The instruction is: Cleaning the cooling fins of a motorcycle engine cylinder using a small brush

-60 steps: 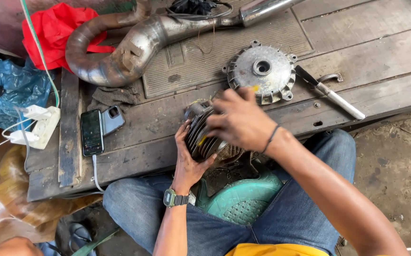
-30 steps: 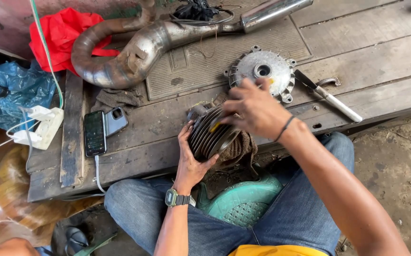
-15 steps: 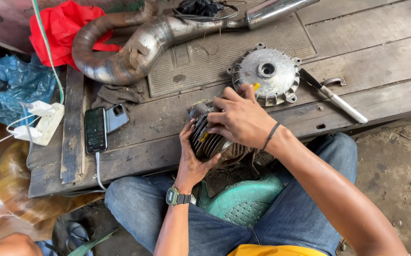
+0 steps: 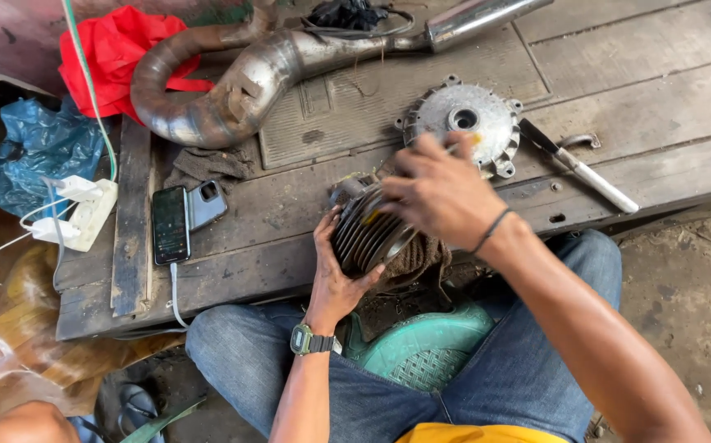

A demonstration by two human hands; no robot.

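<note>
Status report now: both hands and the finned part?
Left hand cradles finned engine cylinder from below. Right hand grips its top. Round metal cover lies just behind.

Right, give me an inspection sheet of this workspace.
Surface: worn wooden platform, ribbed rubber mat.
Job's things: finned engine cylinder, rag under it.
Clutter: round metal engine cover, exhaust pipe, white-handled tool, red cloth, blue bag.
Grippers: left hand cradles the cylinder; right hand on top of it.
Cables: phone on a white lead, power strip, green cable.
Surroundings: dirt floor, green plastic stool.
</note>
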